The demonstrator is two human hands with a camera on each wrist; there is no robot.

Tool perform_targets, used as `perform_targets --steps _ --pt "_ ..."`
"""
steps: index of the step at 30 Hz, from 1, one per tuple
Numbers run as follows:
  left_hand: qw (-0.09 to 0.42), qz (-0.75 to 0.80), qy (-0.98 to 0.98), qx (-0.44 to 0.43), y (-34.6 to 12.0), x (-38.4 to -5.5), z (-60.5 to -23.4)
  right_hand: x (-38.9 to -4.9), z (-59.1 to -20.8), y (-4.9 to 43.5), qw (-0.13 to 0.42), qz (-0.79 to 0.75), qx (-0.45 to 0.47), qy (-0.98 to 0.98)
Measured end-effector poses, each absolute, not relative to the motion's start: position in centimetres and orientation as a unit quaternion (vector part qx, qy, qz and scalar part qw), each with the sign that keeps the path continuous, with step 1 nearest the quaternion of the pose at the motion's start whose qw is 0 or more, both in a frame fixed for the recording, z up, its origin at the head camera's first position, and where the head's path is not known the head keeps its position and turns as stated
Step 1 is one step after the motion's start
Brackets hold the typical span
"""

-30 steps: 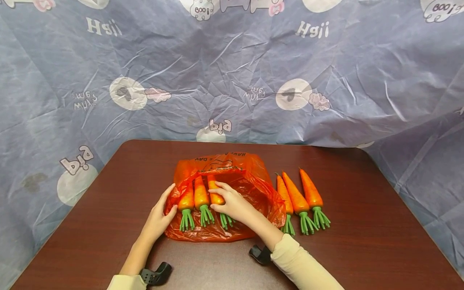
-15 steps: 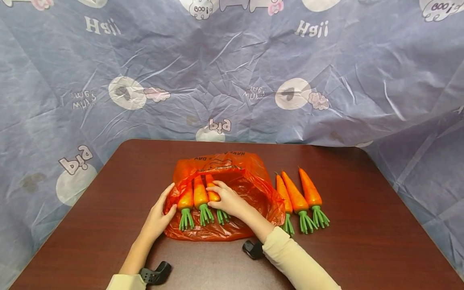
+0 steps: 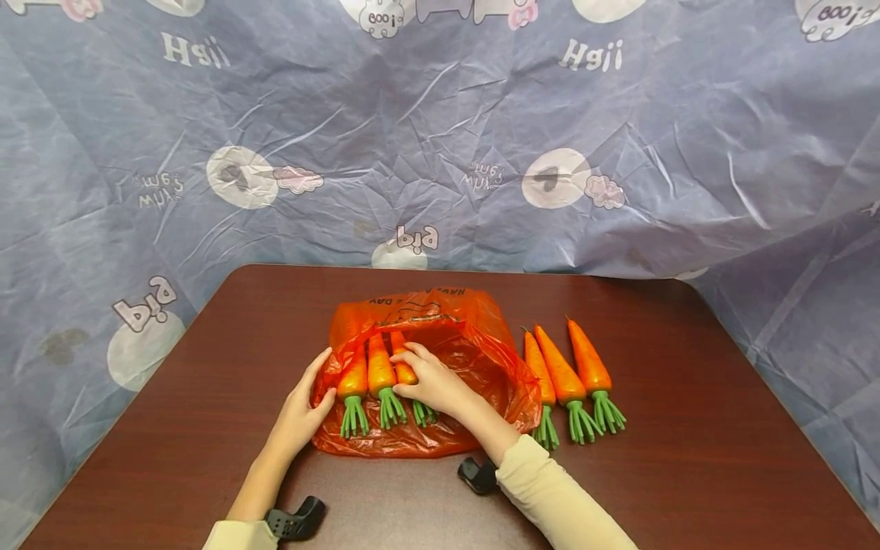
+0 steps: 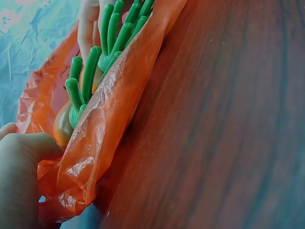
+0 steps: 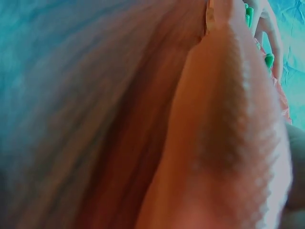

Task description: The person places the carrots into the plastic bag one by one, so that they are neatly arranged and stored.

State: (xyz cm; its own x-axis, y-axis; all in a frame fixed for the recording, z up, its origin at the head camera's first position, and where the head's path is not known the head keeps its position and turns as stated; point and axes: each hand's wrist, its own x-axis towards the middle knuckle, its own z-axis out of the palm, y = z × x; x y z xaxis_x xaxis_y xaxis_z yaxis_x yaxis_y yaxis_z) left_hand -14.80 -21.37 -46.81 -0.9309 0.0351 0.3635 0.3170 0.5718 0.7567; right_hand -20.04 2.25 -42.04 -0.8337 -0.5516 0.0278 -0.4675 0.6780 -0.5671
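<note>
An orange-red plastic bag (image 3: 426,307) lies on its side, mouth toward me. My left hand (image 3: 302,405) holds the left edge of its mouth, the thumb (image 4: 35,145) at the rim in the left wrist view. Two carrots with green stems, a left one (image 3: 353,380) and a middle one (image 3: 380,370), lie inside, tips under the film. To their right, my right hand (image 3: 438,380) grips a third carrot (image 3: 406,373) from above, partly hiding it. Blurred bag film (image 5: 219,133) fills much of the right wrist view, and the right fingertips are unclear there.
Right of the bag lie three more carrots: one (image 3: 539,367) by the bag's edge, one (image 3: 560,373) leaning close to it, and one (image 3: 591,363) slightly apart. Everything rests on a dark brown table (image 3: 687,428). A grey-blue printed cloth (image 3: 440,137) hangs behind.
My right hand has shifted slightly left and away from me, bringing the third carrot deeper into the bag, nearer the middle one. In the last half second it barely moves. My left hand stays put.
</note>
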Motion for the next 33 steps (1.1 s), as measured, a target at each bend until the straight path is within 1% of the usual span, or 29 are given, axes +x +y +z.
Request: perform_targets --steps 10,21,26,33 --pt "0.155 -0.433 -0.882 -0.103 -21.3 -14.6 -46.6 -18.8 -40.8 3.0 0.075 -0.301 -0.274 0.910" --pt "0.157 -0.446 -0.875 -0.103 -21.1 -14.3 -46.2 -17.3 -39.3 4.1 0.052 -0.314 -0.286 0.904" --pt "0.154 -0.433 -0.883 -0.095 -21.2 -14.3 -46.2 -16.5 -38.5 4.9 0.053 -0.327 -0.282 0.900" --pt "0.155 -0.441 -0.879 -0.098 -21.4 -14.6 -46.6 -15.4 -37.6 6.4 0.026 -0.345 -0.252 0.904"
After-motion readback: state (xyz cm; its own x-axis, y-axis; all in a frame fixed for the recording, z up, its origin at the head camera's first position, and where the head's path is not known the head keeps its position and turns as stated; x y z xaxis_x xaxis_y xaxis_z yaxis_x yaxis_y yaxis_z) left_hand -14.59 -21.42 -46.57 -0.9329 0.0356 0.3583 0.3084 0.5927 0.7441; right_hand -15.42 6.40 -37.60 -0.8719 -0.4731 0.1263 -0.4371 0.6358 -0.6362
